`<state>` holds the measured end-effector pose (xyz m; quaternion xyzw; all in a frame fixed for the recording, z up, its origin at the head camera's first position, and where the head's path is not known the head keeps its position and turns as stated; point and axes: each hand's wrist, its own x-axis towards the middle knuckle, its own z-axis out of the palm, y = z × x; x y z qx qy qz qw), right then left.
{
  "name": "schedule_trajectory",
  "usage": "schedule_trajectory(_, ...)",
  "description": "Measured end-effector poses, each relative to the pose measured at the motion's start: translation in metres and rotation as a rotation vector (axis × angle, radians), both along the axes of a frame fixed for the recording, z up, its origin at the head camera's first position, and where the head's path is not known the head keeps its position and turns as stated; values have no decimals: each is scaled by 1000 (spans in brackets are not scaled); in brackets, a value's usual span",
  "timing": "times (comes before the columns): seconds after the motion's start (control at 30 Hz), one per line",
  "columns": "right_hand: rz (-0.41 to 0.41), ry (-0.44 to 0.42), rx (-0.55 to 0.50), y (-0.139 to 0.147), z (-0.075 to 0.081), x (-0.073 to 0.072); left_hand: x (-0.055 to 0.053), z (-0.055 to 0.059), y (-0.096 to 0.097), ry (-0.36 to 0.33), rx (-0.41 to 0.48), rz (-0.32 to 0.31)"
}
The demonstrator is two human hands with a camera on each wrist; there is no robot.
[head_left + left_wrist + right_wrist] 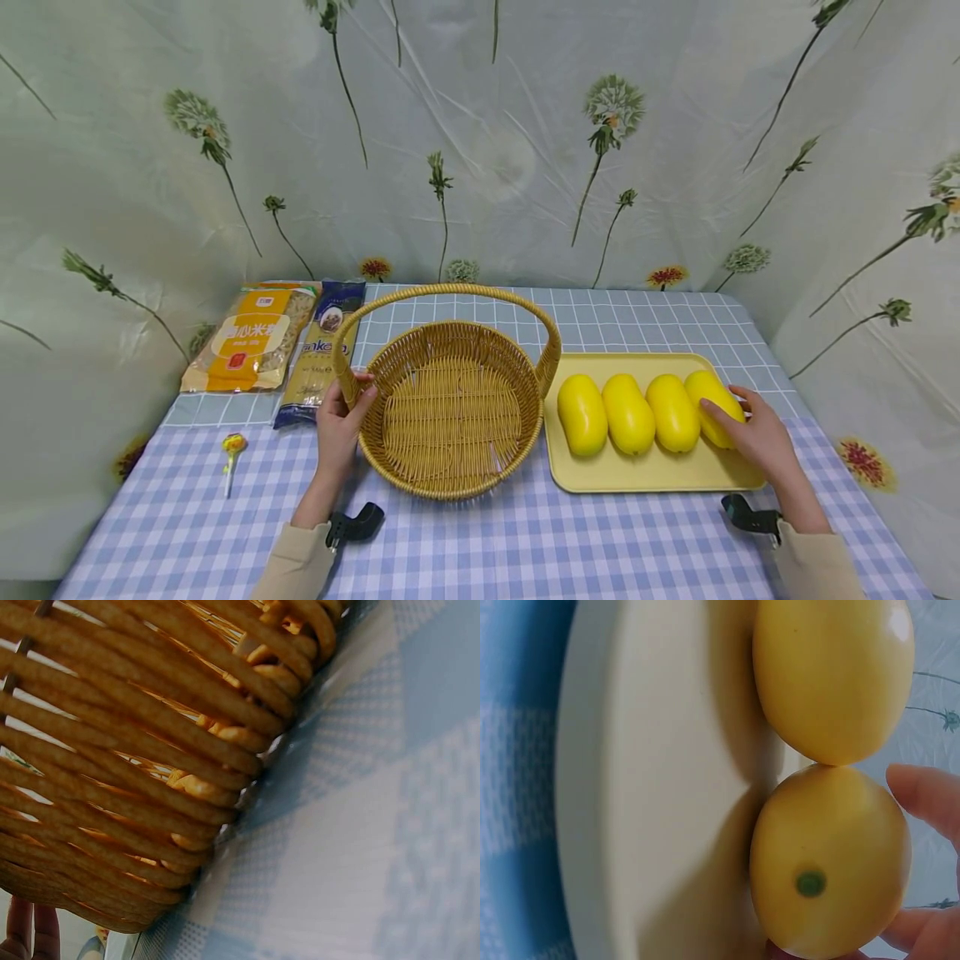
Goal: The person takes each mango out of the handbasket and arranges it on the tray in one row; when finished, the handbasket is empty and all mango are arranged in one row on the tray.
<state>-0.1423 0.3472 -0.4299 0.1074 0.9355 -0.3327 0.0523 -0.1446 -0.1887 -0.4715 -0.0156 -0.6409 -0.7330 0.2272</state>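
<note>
My left hand grips the left side of a round wicker basket where its tall handle joins the rim. Nothing lies in the basket. In the left wrist view the woven wall fills the upper left, with two fingers showing below it. On the right, my right hand holds the rightmost yellow mango of a row, thumb on one side and fingers on the other. That mango still sits on the yellow tray, touching its neighbour in the right wrist view.
Left of the basket lie a blue and gold pasta packet and an orange food bag. A lollipop rests on the checked cloth at front left. Behind the table hangs a dandelion-print curtain.
</note>
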Motion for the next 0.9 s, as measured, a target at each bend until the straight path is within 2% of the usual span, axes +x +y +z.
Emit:
schedule_trajectory(0.4,-29,77,-5,0,-1,5,-1,-2,0,-4,8,-6)
schedule_trajectory(0.53,-48,191,23,22,-32,-6,0,-1,-1,-4,2,-6)
schedule_trajectory(0.6,-43,255,25,22,-33,-7,1,0,-1,0,0,-2)
schedule_trajectory(0.63,-35,290,23,20,-31,-7,2,0,-1,-2,-2,2)
schedule_trajectory(0.77,26,407,-22,-14,7,4,6,5,-2,-36,-24,21)
schedule_trajectory(0.83,69,470,-40,-25,13,5,10,11,-2,-47,-73,49)
schedule_trajectory(0.9,116,512,-45,-35,16,5,18,22,0,-8,-161,107)
